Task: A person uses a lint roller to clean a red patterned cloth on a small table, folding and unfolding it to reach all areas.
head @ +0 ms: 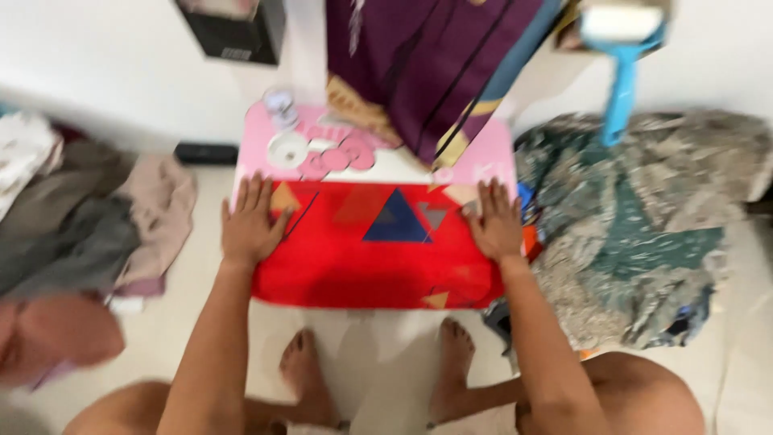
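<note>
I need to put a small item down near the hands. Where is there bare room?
Free: the red cloth between the left hand and right hand, and the floor by the feet. Crowded: the pink table top behind, the clothes pile on the left, the patterned fabric on the right.

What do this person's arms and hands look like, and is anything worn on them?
Both arms are bare from the bottom edge of the picture to the fingertips: no sleeves show. The left hand and right hand wear no gloves, and no watch, bracelet or ring can be made out, though the picture is blurred. The fingers are spread and the nails look unpainted.
</note>
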